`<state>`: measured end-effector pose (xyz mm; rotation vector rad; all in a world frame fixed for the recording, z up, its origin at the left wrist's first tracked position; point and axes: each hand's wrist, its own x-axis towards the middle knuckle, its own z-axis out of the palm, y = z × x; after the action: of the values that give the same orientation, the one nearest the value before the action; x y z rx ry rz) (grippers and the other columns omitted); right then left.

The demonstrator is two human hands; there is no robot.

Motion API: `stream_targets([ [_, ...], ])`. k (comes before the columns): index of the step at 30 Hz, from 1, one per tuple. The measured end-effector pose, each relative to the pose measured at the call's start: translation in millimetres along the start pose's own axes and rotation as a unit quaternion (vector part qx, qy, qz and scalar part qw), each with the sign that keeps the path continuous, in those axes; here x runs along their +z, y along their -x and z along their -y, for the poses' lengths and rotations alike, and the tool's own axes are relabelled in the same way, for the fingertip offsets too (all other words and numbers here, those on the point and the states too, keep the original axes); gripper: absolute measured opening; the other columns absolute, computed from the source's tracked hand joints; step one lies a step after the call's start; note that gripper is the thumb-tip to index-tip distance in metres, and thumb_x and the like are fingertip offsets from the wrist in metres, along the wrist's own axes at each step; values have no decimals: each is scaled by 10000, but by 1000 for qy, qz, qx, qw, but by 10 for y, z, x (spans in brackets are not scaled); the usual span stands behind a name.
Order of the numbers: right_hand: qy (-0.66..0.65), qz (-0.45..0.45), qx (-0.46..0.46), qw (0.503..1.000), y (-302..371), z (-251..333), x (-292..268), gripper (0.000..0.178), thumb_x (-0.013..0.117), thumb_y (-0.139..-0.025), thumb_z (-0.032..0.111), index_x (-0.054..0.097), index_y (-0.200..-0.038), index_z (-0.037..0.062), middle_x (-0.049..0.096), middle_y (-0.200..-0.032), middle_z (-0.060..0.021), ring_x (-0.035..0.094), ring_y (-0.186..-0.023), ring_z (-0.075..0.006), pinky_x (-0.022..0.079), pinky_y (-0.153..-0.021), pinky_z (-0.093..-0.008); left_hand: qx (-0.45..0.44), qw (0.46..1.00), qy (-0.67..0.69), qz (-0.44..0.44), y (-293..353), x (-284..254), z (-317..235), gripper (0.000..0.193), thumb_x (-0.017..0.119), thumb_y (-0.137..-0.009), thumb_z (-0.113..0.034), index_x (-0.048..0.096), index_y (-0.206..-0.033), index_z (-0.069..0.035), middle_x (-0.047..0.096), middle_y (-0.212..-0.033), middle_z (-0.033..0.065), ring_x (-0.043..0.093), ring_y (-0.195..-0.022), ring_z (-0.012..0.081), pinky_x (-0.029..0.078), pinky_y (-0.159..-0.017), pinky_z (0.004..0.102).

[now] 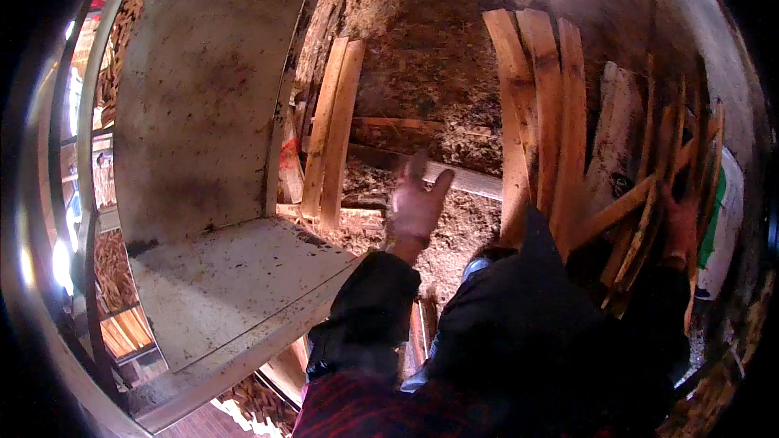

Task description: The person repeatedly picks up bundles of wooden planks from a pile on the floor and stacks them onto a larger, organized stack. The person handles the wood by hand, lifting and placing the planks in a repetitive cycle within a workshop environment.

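My left hand (pixel 418 209) is raised in the middle over the debris-strewn ground, fingers spread and nothing in it. To its left, two pale wooden boards (pixel 333 138) stand side by side. Beyond it a grey plank (pixel 464 180) lies across the ground. Over at the right, my right hand (pixel 680 225) is among several thin wooden slats (pixel 649 223) that lean at different angles. It touches or is very close to them; dim light and blur hide how its fingers lie. Several longer boards (pixel 545 105) stand between my two hands.
A large dirty pale panel (pixel 203 97) rises at the left above a flat ledge (pixel 243 284). Wood chips and scraps (pixel 414 73) cover the ground ahead. A white and green sack (pixel 722 223) stands at the far right. Stacked wood (pixel 126 328) shows beyond the frame at left.
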<state>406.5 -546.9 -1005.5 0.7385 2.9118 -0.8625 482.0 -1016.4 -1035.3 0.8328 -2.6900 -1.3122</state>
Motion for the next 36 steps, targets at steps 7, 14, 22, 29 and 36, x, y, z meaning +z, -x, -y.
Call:
stream_targets([
  [7,43,-81,-106,990,-174,-842,283,746,727,-784,458,484,-1365,59,476,-1386,-215,498,-1218,-370,402,-1008,-421,-134,905,-370,-163,-738,-678,1135,741,767,-728,-483,487,-1233,-19,558,-1220,219,538,-1161,362,482,-939,422],
  [14,217,70,88,970,-309,-1096,266,862,740,-742,540,440,-1392,60,479,-1371,-238,489,-1234,-387,388,-1048,-416,-86,911,-403,-4,-1720,-1751,2332,714,493,-838,-659,584,-1193,-46,654,-1055,204,629,-961,387,487,-838,443],
  [22,76,-102,-17,992,-27,-474,303,778,726,-767,440,455,-1375,35,524,-1315,-215,497,-1217,-381,377,-1038,-399,-86,965,-220,115,-1251,-993,2021,850,620,-770,-692,618,-1192,46,668,-1065,234,643,-991,313,477,-826,409],
  [29,127,-107,3,986,-80,-516,278,750,735,-772,412,467,-1368,45,513,-1324,-217,503,-1203,-392,397,-1020,-413,-193,969,151,5,-473,-278,1091,659,774,-754,-358,547,-1188,82,656,-1019,148,638,-896,286,515,-774,395],
  [36,38,-82,-121,988,20,-129,608,917,737,-720,570,395,-1427,97,427,-1425,-182,457,-1264,-402,372,-1078,-417,-182,963,-196,36,404,362,619,736,757,-709,-502,515,-1176,11,654,-973,222,636,-932,392,520,-787,453],
])
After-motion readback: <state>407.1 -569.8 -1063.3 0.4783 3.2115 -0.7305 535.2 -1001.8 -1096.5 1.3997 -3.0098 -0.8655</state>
